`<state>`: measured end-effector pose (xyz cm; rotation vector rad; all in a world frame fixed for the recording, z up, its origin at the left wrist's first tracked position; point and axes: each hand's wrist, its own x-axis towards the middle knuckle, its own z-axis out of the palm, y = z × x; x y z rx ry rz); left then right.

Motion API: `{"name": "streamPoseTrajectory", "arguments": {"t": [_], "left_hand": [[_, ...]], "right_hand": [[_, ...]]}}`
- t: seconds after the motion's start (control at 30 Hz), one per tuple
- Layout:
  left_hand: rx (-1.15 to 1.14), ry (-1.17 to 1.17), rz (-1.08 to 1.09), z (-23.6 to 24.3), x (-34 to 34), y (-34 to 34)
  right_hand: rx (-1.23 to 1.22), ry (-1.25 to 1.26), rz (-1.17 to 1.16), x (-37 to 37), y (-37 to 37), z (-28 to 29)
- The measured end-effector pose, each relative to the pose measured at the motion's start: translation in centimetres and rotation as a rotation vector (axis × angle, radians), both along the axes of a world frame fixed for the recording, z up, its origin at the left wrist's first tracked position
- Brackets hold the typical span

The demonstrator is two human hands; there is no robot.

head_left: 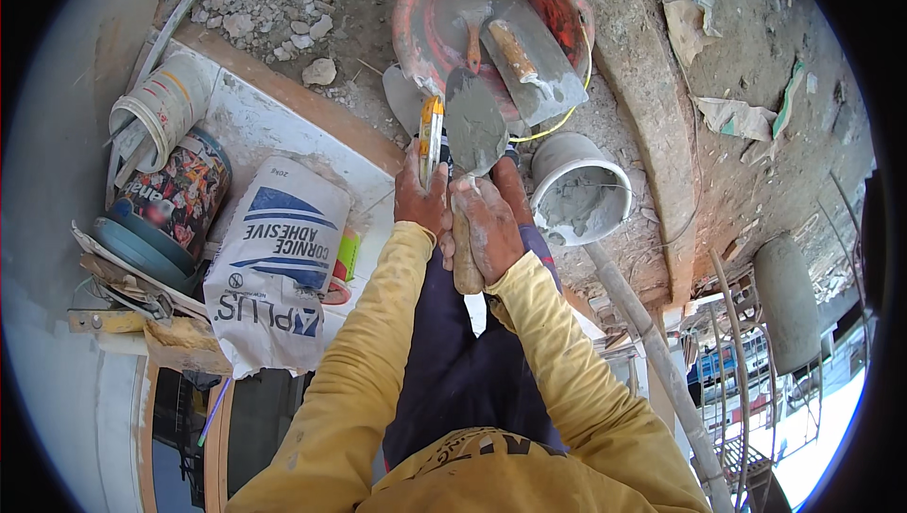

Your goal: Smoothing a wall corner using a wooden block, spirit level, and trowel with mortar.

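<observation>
A red mixing tub [416, 17] crusted with grey mortar sits on the rubble-strewn concrete floor [661, 69], two trowels [524, 64] lying inside it. Just beside it stands a white bucket [578, 194] of grey mix. On the white ledge [236, 126] lie a paper sack of adhesive [274, 258], a patterned tin [184, 187] and a tipped white pail [165, 102].

trowel handle [465, 267] mostly hidden inside right hand [487, 230] grip, feet hidden (behind trowel blade), torso cut off below
</observation>
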<state>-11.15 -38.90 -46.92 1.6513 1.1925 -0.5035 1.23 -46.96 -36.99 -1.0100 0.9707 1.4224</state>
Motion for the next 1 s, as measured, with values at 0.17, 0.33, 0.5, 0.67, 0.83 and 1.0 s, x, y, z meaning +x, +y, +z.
{"name": "streamPoseTrajectory", "arguments": {"t": [0.17, 0.33, 0.5, 0.67, 0.83, 1.0], "left_hand": [[-0.038, -0.003, 0.056, -0.5, 0.2, -0.7], [0.024, -0.112, 0.085, -2.1, -0.2, -0.4], [-0.436, 0.109, 0.684, -3.8, 0.5, 1.2], [-0.463, 0.037, 0.697, 1.1, 3.0, 0.9], [-0.507, 0.035, 0.727, 6.1, 6.1, 1.2], [-0.362, -0.042, 0.575, 5.0, 5.4, 1.2]], "right_hand": [[-0.025, 0.035, 0.019, 0.0, -0.4, -0.5], [-0.015, 0.051, 0.044, 0.1, -0.6, -0.9], [0.026, 0.093, 0.036, -0.2, -0.9, -1.3], [-0.018, -0.104, -0.005, 0.7, 0.0, 0.7], [0.005, -0.204, -0.018, 1.5, 1.5, 1.5], [0.025, -0.318, -0.076, 1.6, 2.4, 2.5]]}}
